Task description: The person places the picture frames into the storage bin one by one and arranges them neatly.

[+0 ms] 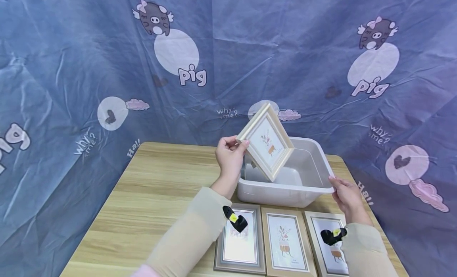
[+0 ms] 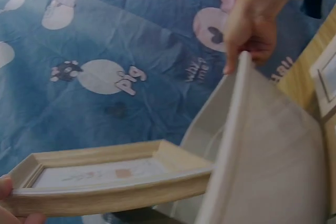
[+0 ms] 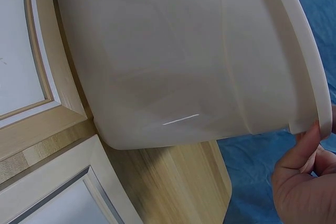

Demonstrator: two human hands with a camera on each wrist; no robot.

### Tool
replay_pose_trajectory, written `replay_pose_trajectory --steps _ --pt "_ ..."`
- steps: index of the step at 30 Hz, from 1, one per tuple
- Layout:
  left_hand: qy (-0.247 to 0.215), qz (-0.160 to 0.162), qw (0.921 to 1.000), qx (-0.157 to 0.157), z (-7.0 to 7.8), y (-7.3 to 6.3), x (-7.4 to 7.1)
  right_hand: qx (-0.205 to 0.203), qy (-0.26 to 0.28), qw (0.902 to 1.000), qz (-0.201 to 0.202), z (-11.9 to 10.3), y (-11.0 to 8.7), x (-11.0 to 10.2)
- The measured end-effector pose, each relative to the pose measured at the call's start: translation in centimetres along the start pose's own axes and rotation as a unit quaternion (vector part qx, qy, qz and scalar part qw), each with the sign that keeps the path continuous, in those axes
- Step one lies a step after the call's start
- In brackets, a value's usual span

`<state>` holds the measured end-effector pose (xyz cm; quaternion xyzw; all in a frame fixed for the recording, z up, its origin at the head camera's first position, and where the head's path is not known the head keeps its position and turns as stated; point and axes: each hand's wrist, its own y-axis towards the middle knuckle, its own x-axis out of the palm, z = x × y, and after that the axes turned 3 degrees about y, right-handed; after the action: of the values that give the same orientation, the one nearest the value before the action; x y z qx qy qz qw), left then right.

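I see a creased blue cloth backdrop printed with pigs, pale ovals and pink clouds. From my end I make out a wood-grain tabletop below it.

The left hand pinches with thumb and fingers; the right hand, lower, grips likewise; both forearms extend forward in pale sleeves.

The raised frame looks like pale grained wood, the bin smooth plastic, the table wood-grained, the backdrop creased cloth.
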<state>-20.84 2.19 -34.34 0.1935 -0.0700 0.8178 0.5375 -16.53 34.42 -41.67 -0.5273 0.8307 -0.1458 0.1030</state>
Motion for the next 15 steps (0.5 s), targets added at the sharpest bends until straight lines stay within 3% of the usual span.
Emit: replay_pose_trajectory --steps 6,11,15 --pt "0.068 0.027 0.9963 0.047 -2.0 -1.5 0.1 -0.001 -0.001 1.0 0.001 0.0 0.0 0.0" --pt "0.109 0.038 0.9916 0.059 -3.3 -2.8 -0.1 -0.001 -0.025 0.9997 -0.001 0.8 1.5 -0.6" --pt "0.125 0.046 0.9889 0.066 -4.1 -3.5 -0.2 -0.003 -0.007 1.0 -0.005 0.7 1.3 -0.6"
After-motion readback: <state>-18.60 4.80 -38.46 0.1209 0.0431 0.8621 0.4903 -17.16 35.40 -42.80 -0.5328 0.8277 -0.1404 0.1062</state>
